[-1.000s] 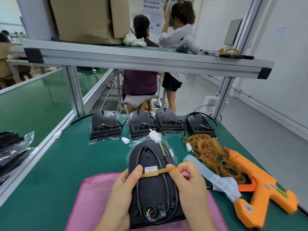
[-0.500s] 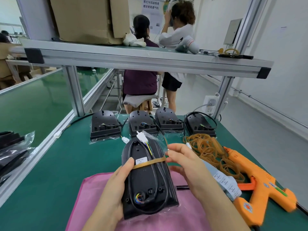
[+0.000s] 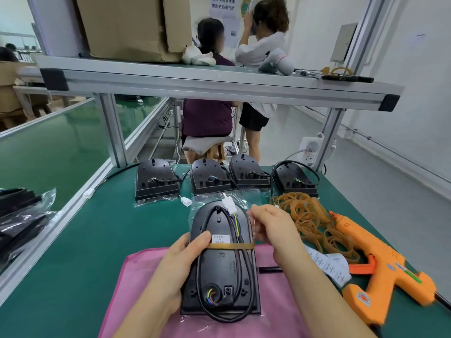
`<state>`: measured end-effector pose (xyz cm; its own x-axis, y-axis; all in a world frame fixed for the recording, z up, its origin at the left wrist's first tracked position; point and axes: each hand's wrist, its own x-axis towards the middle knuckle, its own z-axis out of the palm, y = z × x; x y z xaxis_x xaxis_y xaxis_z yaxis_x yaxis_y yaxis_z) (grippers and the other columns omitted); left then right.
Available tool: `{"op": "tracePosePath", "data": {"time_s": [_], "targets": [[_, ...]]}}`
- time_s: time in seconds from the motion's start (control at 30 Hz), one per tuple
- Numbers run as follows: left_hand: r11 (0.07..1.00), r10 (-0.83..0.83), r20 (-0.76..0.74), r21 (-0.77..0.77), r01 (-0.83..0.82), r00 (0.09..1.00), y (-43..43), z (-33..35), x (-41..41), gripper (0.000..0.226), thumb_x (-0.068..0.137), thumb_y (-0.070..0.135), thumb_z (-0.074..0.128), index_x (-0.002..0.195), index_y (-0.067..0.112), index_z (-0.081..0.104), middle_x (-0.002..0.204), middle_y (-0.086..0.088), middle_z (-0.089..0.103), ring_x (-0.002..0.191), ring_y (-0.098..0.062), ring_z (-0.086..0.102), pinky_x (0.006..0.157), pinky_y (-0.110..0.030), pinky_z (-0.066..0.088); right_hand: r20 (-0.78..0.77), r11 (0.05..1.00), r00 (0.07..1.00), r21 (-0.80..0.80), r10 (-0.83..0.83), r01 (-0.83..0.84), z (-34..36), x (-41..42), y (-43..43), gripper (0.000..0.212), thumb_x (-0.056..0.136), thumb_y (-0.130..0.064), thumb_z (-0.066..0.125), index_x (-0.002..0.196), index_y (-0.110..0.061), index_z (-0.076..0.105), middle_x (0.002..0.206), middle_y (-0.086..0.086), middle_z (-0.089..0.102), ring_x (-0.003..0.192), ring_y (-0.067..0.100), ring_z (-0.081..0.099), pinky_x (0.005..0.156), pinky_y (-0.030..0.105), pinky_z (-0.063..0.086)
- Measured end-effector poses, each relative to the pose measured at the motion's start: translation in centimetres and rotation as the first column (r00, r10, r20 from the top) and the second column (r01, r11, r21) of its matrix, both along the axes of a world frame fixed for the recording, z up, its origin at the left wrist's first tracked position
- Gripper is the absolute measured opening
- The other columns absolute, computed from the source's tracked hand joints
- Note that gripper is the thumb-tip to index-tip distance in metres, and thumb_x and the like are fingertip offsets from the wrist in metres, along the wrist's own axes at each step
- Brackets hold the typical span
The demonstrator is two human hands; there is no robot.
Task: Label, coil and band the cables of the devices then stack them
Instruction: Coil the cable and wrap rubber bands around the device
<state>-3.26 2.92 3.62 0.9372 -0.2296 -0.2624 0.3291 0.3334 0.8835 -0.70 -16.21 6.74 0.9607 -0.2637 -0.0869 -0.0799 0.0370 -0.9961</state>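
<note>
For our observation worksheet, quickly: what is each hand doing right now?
Left hand: grips the device by its left edge, thumb on top.
Right hand: fingers curled round the device's right edge, at the rubber band.

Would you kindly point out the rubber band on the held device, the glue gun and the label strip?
rubber band (image 3: 229, 245): head view, its taut middle span.
glue gun (image 3: 383, 254): head view, the orange body.
label strip (image 3: 329, 265): head view, its printed white middle.
</note>
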Motion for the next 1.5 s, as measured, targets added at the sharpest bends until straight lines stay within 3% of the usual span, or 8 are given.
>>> {"op": "tracePosePath", "data": {"time_s": [0.2,0.37,0.47,0.67,0.83,1.07,1.23,1.5], "targets": [[0.993,-0.084,0.091,0.087,0.076,0.992,0.7,0.4,0.6,0.062,0.058,0.035,0.08,0.11,0.005,0.064,0.104,-0.024,0.071,0.085,-0.032,0.069,0.081,-0.048,0.058,-0.187,0.974,0.981,0.227,0.051,-0.007,-0.9,-0.2,-0.1,0.029,0.095,-0.023,0.055,0.067,-0.018,0.058,0.051,-0.006,0.052,0.042,0.009,0.048,0.046,0.02,0.046],[0.995,-0.093,0.055,0.041,0.091,0.994,1.2,-1.0,1.3,0.043,0.067,0.029,0.086,0.102,0.009,0.071,0.106,-0.02,0.072,0.091,-0.032,0.071,0.081,-0.045,0.059,-0.202,0.947,0.977,0.322,0.069,-0.001,-0.5,-0.6,0.1,0.022,0.094,-0.024,0.058,0.076,-0.013,0.064,0.049,-0.006,0.059,0.037,0.005,0.053,0.038,0.016,0.046],[0.998,-0.05,-0.028,0.025,0.051,0.998,2.1,-2.6,2.1,0.044,0.07,0.044,0.081,0.102,0.015,0.073,0.11,-0.018,0.071,0.101,-0.034,0.069,0.091,-0.051,0.054,-0.218,0.918,0.97,0.397,0.108,-0.013,-0.2,-1.2,0.5,0.022,0.091,-0.03,0.061,0.082,-0.012,0.07,0.053,-0.002,0.065,0.04,0.006,0.059,0.039,0.017,0.049],[0.999,-0.028,-0.082,0.042,0.031,0.996,2.8,-4.5,3.5,0.057,0.073,0.057,0.077,0.113,0.016,0.071,0.118,-0.016,0.069,0.11,-0.035,0.066,0.099,-0.056,0.048,-0.199,0.932,0.968,0.354,0.151,-0.072,0.1,-2.7,0.9,0.043,0.081,-0.054,0.061,0.067,-0.014,0.071,0.058,0.002,0.066,0.047,0.012,0.062,0.046,0.022,0.05],[0.998,-0.031,-0.09,0.043,0.035,0.995,3.0,-5.2,4.0,0.062,0.073,0.058,0.077,0.118,0.015,0.068,0.121,-0.016,0.067,0.112,-0.037,0.064,0.101,-0.058,0.046,-0.066,0.946,0.977,0.271,0.202,-0.177,0.3,-3.5,1.3,0.026,0.091,-0.029,0.059,0.073,-0.01,0.059,0.051,-0.006,0.052,0.042,0.005,0.046,0.042,0.017,0.042],[0.997,-0.025,-0.047,0.074,0.028,0.999,2.8,-4.9,3.8,0.063,0.074,0.058,0.076,0.121,0.018,0.067,0.123,-0.013,0.067,0.115,-0.034,0.063,0.104,-0.056,0.044,-0.048,0.997,0.998,0.055,0.05,-0.047,0.0,-3.4,2.1,0.021,0.091,-0.006,0.055,0.071,-0.009,0.052,0.053,-0.004,0.057,0.045,0.005,0.051,0.048,0.021,0.052],[0.997,0.007,-0.063,0.083,-0.002,0.998,2.7,-4.4,3.7,0.061,0.076,0.055,0.075,0.121,0.015,0.067,0.121,-0.015,0.068,0.115,-0.036,0.063,0.104,-0.057,0.043,-0.031,0.988,0.997,0.137,0.073,-0.068,-0.2,-3.5,2.4,0.022,0.093,-0.006,0.052,0.072,-0.009,0.055,0.054,-0.003,0.061,0.043,0.004,0.054,0.043,0.017,0.047],[0.999,0.048,-0.187,-0.011,-0.051,0.981,2.1,-2.7,3.7,0.04,0.092,0.034,0.06,0.115,0.003,0.069,0.117,-0.023,0.068,0.112,-0.039,0.063,0.106,-0.052,0.042,0.133,0.862,0.954,0.408,0.269,-0.3,-1.8,-4.3,2.4,0.022,0.075,-0.018,0.069,0.093,-0.008,0.062,0.079,0.006,0.065,0.067,0.011,0.062,0.062,0.024,0.054]]}}
